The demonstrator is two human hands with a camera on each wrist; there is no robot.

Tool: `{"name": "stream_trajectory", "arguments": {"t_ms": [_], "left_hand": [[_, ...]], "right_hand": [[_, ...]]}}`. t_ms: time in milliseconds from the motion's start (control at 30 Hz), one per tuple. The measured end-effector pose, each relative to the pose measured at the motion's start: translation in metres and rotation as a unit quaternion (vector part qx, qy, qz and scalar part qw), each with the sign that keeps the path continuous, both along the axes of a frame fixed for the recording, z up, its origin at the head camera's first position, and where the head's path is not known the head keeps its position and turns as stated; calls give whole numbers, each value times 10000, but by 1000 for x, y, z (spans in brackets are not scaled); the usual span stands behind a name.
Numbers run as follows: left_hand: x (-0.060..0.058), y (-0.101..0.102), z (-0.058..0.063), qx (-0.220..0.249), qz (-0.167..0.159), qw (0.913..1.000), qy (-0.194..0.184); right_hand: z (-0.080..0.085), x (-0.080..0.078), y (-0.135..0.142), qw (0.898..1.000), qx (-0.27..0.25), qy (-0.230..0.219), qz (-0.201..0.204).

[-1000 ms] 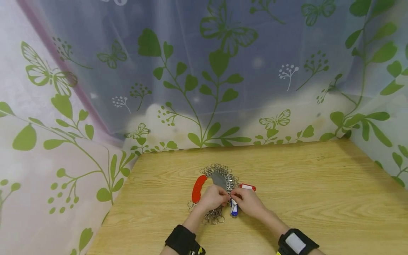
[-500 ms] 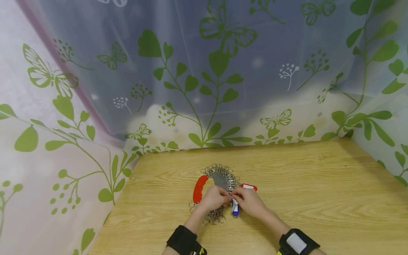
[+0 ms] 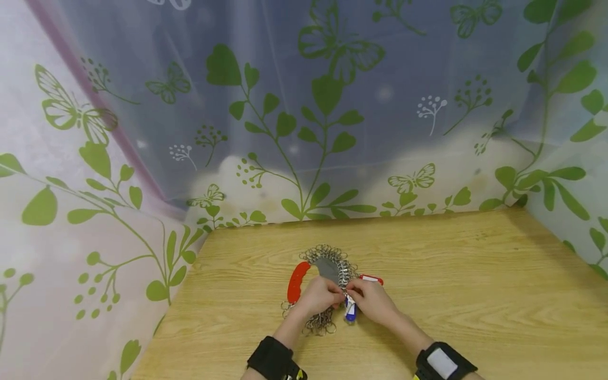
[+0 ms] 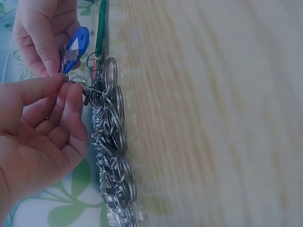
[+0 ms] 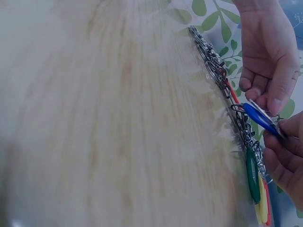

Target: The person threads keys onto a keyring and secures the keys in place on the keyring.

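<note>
A large key holder with a red handle, a grey plate and a curved row of metal clasps and split rings lies on the table. My left hand is over its inner side, and its thumb and index finger pinch a small metal ring. Opposite it, my right hand pinches a blue key tag near its ring end. The two hands' fingertips nearly meet, partly hiding the ring. White label paper shows in the blue tag. Below the left hand are more rings.
A red key tag lies just beyond the right hand. In the right wrist view, green and yellow tags lie beside the rings. The wooden table meets patterned curtains at its back and sides.
Hands and key holder stay nearly in place. The blue tag tilts very slightly under the right fingertips, and the head view has shifted a little.
</note>
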State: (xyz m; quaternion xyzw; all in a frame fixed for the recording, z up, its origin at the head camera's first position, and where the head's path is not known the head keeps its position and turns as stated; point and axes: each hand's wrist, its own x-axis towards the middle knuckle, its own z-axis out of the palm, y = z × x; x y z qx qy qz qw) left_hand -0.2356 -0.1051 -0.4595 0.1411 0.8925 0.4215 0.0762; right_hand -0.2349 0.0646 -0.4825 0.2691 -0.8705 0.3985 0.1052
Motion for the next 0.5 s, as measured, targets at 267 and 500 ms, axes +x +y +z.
{"name": "stream_trajectory", "arguments": {"t_ms": [267,500], "left_hand": [[2,1,-1,-42,120,9999,19],[0,-3,3,128,-91,9998,-78]], "right_hand": [[-4,2,-1,9999,-3,41,130],[0,3,-1,9997,-233,24,41]]}}
